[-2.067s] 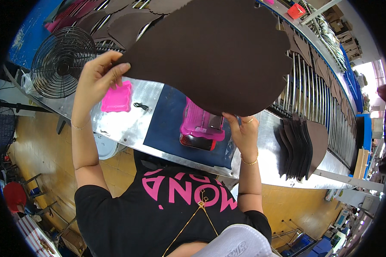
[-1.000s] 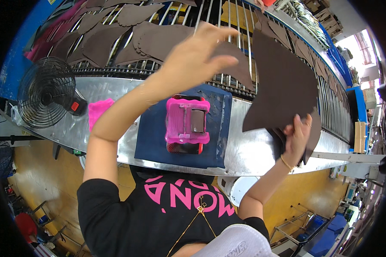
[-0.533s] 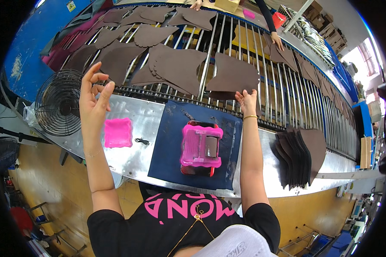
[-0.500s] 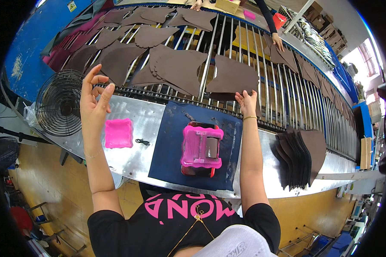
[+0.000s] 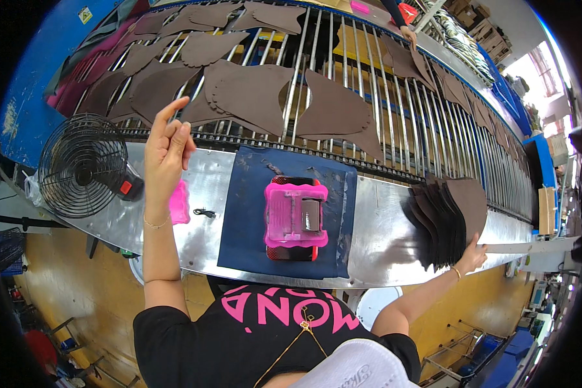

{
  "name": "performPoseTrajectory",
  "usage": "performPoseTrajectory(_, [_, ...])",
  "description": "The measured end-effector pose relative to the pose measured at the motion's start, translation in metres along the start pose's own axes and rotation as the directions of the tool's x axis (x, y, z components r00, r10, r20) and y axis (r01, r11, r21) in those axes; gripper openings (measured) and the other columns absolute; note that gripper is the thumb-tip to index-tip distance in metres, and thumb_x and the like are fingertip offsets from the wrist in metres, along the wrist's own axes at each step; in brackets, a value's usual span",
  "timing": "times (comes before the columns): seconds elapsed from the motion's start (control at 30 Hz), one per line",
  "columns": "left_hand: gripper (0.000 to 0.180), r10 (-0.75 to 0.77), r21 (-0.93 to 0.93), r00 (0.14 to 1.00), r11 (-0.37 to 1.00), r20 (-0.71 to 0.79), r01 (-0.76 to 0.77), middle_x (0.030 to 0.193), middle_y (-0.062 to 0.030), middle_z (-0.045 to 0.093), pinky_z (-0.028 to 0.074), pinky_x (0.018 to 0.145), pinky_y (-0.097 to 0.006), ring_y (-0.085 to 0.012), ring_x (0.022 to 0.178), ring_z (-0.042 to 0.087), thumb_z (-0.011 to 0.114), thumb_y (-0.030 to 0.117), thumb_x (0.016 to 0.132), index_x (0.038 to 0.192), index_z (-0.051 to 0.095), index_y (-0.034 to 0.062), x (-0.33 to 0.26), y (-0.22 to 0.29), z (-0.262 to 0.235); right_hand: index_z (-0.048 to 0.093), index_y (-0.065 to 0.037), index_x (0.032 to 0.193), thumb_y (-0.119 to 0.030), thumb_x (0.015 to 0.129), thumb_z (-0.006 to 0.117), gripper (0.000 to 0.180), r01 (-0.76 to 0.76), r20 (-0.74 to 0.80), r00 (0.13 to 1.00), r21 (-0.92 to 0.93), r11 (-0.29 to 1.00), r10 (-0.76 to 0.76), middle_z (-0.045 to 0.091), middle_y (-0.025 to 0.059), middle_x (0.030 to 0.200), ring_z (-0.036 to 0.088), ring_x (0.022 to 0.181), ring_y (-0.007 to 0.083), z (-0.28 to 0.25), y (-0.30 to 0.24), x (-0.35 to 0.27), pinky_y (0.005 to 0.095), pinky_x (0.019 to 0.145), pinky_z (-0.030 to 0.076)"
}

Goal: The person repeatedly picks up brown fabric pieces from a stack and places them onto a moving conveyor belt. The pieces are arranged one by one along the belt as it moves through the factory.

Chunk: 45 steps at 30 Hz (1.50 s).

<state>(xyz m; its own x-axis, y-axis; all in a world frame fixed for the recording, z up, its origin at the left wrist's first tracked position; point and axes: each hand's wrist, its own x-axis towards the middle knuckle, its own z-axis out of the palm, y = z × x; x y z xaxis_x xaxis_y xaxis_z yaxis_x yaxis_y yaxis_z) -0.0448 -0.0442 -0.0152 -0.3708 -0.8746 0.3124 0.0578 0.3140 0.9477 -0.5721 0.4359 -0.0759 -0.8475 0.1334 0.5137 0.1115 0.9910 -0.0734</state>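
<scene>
right hand [image 5: 473, 253] has swung off the roller rack since the earlier frame and now sits at the bench's right end, fingers spread, touching the near edge of the stack of dark brown cut pieces [image 5: 443, 220]. stack is fanned, thin matte sheets with curved outlines, lying on the bare steel near the front edge. left hand [image 5: 166, 150] has stayed raised over the bench's left part, open, fingers loosely together and pointing up, holding nothing. just right of that wrist: small pink pad [image 5: 179, 202], and a little black clip [image 5: 204, 212] on the metal. bench [image 5: 381, 239] is brushed sheet steel, curved front edge. centre: dark blue mat [image 5: 246, 220], rectangular, with a glossy pink plastic tool [image 5: 295, 213] with scalloped edges on it. behind the back edge, a rack of steel rollers [image 5: 343, 77] carries flat brown cut shapes [image 5: 252, 90], suede-like. round black wire-cage fan [image 5: 81, 165] at the left end.
</scene>
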Motion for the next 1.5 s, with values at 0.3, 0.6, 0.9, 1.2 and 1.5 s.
performPoseTrajectory(0.3, [0.076, 0.064, -0.502, 0.949, 0.858, 0.309, 0.106, 0.094, -0.0256, 0.063, 0.049, 0.081, -0.047, -0.0375, 0.087, 0.063, 0.042, 0.059, 0.091, 0.145, 0.018, 0.0108, -0.062, 0.091, 0.059, 0.068, 0.006, 0.091, -0.046, 0.088, 0.055, 0.053, 0.162, 0.243, 0.962, -0.149, 0.976, -0.122, 0.065, 0.0263, 0.09, 0.063, 0.089, 0.0421, -0.002, -0.002, 0.002, 0.0487, 0.077, 0.05])
performPoseTrajectory(0.6, [0.07, 0.848, -0.967, 0.483, 0.254, 0.217, -0.011, 0.1, -0.0306, 0.062, 0.042, 0.084, -0.044, -0.0445, 0.096, 0.055, 0.044, 0.057, 0.092, 0.148, 0.006, 0.0405, -0.055, 0.112, 0.085, 0.067, 0.003, 0.092, -0.053, 0.082, 0.061, 0.057, 0.091, 0.262, 0.964, -0.135, 0.987, -0.053, 0.066, 0.0264, 0.093, 0.062, 0.09, 0.0427, 0.013, 0.019, 0.028, 0.0493, 0.079, 0.049])
performPoseTrajectory(0.9, [0.068, 0.845, -0.969, 0.475, 0.234, 0.245, 0.084, 0.104, -0.0305, 0.06, 0.039, 0.079, -0.038, -0.0345, 0.091, 0.061, 0.045, 0.057, 0.091, 0.147, 0.012, 0.0407, -0.053, 0.117, 0.082, 0.061, 0.002, 0.113, -0.053, 0.084, 0.06, 0.062, 0.08, 0.26, 0.961, 0.058, 0.995, -0.092, 0.066, 0.0228, 0.086, 0.066, 0.074, 0.0324, 0.039, 0.059, 0.058, 0.0413, 0.068, 0.052])
performPoseTrajectory(1.2, [0.084, 0.68, -0.941, 0.652, 0.274, 0.336, 0.199, 0.106, -0.0307, 0.058, 0.04, 0.08, -0.037, -0.035, 0.089, 0.062, 0.052, 0.062, 0.085, 0.15, 0.011, 0.0289, -0.078, 0.127, 0.08, 0.048, 0.0, 0.125, -0.037, 0.097, 0.047, 0.047, 0.121, 0.027, 0.987, 0.52, 0.846, -0.158, 0.062, 0.0177, 0.076, 0.056, 0.044, 0.0185, -0.066, -0.014, 0.004, 0.0256, 0.039, 0.041])
performPoseTrajectory(1.5, [0.079, 0.708, -0.717, 0.706, 0.494, 0.005, -0.491, 0.123, -0.0198, 0.052, 0.043, 0.08, -0.042, -0.0308, 0.098, 0.052, 0.046, 0.066, 0.085, 0.146, 0.011, 0.0312, -0.048, 0.098, 0.076, 0.033, -0.002, 0.135, -0.021, 0.094, 0.056, 0.05, -0.145, 0.141, 0.926, 0.989, 0.015, -0.35, 0.056, 0.0126, 0.098, 0.06, 0.064, 0.0188, -0.165, -0.137, -0.085, 0.0266, 0.053, 0.053])
